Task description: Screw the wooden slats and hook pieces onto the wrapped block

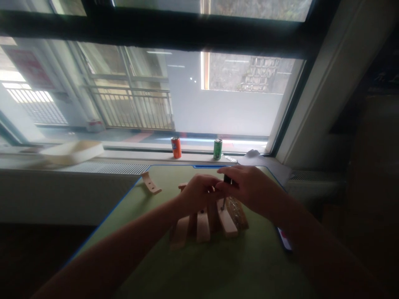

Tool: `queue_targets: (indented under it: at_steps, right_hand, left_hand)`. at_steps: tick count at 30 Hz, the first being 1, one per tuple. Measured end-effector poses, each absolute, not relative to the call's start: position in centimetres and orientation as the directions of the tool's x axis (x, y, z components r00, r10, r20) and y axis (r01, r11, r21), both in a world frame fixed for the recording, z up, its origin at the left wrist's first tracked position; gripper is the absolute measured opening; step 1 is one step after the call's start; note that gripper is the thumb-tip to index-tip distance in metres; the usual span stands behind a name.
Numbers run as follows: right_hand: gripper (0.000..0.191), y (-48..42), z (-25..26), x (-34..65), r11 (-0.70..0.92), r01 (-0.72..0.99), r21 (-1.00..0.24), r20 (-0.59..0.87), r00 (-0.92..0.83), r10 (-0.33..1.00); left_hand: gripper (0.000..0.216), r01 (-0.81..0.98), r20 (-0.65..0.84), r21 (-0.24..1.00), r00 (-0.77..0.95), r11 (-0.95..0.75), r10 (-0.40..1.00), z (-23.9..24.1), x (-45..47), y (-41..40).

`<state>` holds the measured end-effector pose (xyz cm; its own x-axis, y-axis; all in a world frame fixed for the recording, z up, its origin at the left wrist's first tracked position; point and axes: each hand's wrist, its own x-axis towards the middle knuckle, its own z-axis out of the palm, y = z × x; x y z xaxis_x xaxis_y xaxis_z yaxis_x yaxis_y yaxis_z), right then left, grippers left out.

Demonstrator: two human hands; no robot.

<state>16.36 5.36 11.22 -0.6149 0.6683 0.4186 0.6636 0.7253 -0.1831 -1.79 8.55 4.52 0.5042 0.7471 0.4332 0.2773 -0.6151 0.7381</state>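
My right hand (241, 182) grips the dark handle of a screwdriver (227, 179). Its thin shaft runs down to a pale wooden slat (229, 226), where the tip meets the wood near a small dark spot. Beside it, my left hand (201, 191) has its fingers curled in, close to the screwdriver and my right fingertips; what they pinch is hidden. Under both hands lie more pale slats, among them a middle wooden slat (203, 232) with a dark hole. A brown, rough-surfaced piece (237, 211) lies along the right side of the slats.
The green tabletop (131, 232) has a blue edge. A curved wooden piece with holes (150, 183) lies at its far left. An orange can (176, 148), a green can (217, 149) and a pale tray (71, 153) stand on the windowsill. A phone-like object (284, 240) lies at the right edge.
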Motion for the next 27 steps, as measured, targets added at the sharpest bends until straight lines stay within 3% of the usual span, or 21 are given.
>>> queue_targets:
  at_steps: [9, 18, 22, 27]
  right_hand:
    - [0.041, 4.1, 11.3, 16.5, 0.672, 0.704, -0.23, 0.422, -0.55, 0.72]
    - [0.032, 3.0, 11.2, 16.0, 0.667, 0.701, -0.254, 0.461, -0.518, 0.72]
    - [0.035, 2.9, 9.4, 16.8, 0.664, 0.63, -0.402, 0.561, -0.404, 0.723]
    - [0.044, 3.2, 6.4, 17.3, 0.686, 0.399, -0.609, 0.675, -0.194, 0.712]
  left_hand:
    - [0.028, 0.19, 0.372, 0.82, 0.541, -0.54, 0.754, 4.4, -1.8, 9.1]
    - [0.032, 0.121, 0.358, 0.847, 0.59, -0.518, 0.723, 3.7, -1.4, 9.3]
    - [0.031, 0.172, 0.368, 0.802, 0.612, -0.572, 0.7, 4.2, -1.4, 9.0]
    - [0.03, 0.174, 0.392, 0.793, 0.587, -0.583, 0.708, 5.0, -1.1, 8.4]
